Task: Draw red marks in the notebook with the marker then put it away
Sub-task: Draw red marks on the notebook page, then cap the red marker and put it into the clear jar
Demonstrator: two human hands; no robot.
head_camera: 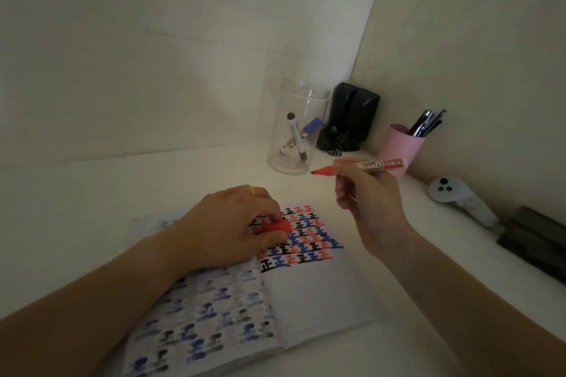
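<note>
An open notebook lies on the white desk, its right page carrying rows of red, blue and black marks in the upper part. My right hand holds an uncapped red marker level above the desk beyond the notebook, its tip pointing left. My left hand rests on the notebook's upper left area and pinches the red cap between the fingers. A clear plastic jar stands behind, with a black-capped and a blue-capped marker inside.
A pink cup with dark pens stands at the right by the wall. Black speakers sit in the corner. A white controller and a dark flat object lie along the right wall.
</note>
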